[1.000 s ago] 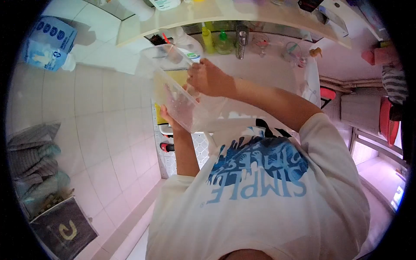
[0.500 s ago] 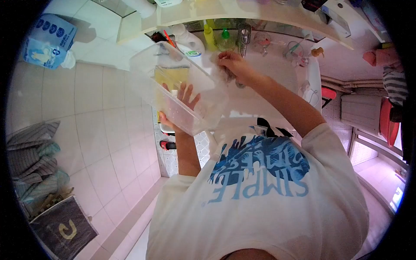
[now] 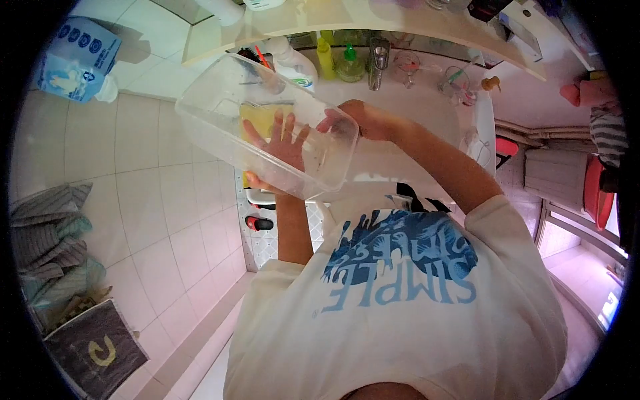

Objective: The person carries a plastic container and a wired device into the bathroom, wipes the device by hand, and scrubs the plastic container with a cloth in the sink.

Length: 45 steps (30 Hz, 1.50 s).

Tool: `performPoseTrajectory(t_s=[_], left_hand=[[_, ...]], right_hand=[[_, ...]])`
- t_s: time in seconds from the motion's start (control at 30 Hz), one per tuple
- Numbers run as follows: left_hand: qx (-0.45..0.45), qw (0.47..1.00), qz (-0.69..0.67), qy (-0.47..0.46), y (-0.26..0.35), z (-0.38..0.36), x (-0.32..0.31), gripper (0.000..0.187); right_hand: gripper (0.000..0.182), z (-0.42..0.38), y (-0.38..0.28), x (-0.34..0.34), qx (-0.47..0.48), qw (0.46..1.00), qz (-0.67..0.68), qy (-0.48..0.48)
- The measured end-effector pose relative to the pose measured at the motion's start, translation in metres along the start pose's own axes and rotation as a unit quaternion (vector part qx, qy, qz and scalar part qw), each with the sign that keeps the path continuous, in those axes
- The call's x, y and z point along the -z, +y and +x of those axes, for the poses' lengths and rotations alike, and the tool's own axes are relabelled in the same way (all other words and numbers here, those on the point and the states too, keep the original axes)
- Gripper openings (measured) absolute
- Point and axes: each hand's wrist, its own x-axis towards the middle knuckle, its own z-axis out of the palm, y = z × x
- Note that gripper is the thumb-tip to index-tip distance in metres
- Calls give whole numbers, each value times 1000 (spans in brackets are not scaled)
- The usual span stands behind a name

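A clear plastic container (image 3: pixel 220 110), rectangular and see-through, is tilted above the left end of the sink. My left hand (image 3: pixel 283 153) holds it from underneath, fingers spread and showing through the plastic, thumb by the near side. At the container's right end is my right hand (image 3: pixel 363 120), its fingers curled and partly seen through the wall. Whatever those fingers hold is hidden. Behind the container, a yellow cloth or sponge-like piece (image 3: pixel 257 117) shows through.
The white sink (image 3: pixel 413 157) has a faucet (image 3: pixel 378 63) at its back. Along the ledge stand a white bottle (image 3: pixel 293 67), a green pump bottle (image 3: pixel 350 65), a yellow bottle (image 3: pixel 325 59) and clear cups (image 3: pixel 407 63). A shelf (image 3: pixel 373 23) overhangs them. Tiled wall (image 3: pixel 147 147) lies left.
The container has shifted left and turned, its open side showing more. My right hand has moved down from beside the faucet to the container's right end.
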Motion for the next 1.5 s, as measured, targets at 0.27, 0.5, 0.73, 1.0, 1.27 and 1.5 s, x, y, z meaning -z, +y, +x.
performPoseTrajectory(t_s=[0.27,0.5,0.73,1.0,1.27,1.5], left_hand=[[-12,1000,-26,-8,1,4,-4,87],[-19,1000,12,-9,6,4,-4,90],[-11,999,-23,-24,1,5,-4,92],[-6,1000,-15,-22,3,3,-2,97],[-23,999,16,-20,7,4,-10,99],[-31,999,38,8,7,5,-15,98]], right_hand=[[14,3,4,24,132,963,-235,-14],[13,-23,-56,-3,254,927,-42,273],[12,-24,-56,-46,378,838,-393,31],[22,-6,-25,-67,187,657,-730,-28],[23,-11,-27,-70,127,599,-789,-54],[25,-8,-20,-66,199,642,-740,-20]])
